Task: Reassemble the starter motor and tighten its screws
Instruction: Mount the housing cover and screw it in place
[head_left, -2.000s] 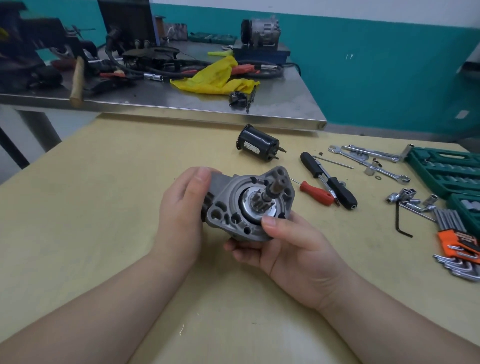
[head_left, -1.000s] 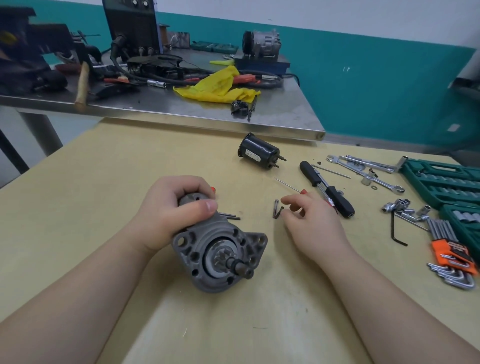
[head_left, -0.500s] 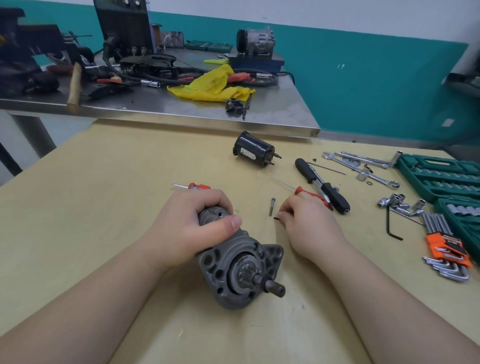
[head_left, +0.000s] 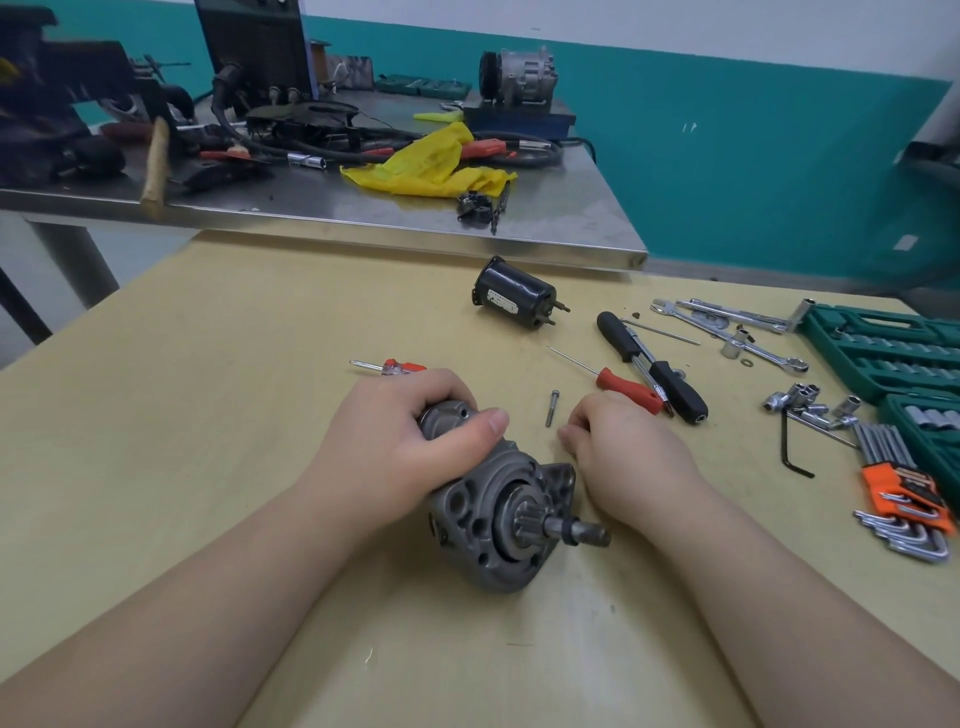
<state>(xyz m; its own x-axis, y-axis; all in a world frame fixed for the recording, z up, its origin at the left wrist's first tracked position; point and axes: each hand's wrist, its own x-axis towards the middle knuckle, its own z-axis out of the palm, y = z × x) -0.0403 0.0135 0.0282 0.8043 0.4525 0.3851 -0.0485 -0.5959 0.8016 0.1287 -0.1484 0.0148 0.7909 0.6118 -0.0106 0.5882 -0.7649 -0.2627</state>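
Tan table (head_left: 208, 415), teal wall; green socket cases (head_left: 883, 348) right; left hand (head_left: 395, 447) fingers clamp starter motor (head_left: 509, 514), right hand (head_left: 623, 457) fingers curled, contents unclear

bright even indoor light, soft faint shadows, wide-angle bending at edges, right edge blurred

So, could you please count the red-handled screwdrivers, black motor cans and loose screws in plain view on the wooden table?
red-handled screwdrivers: 2
black motor can: 1
loose screw: 1
Total: 4
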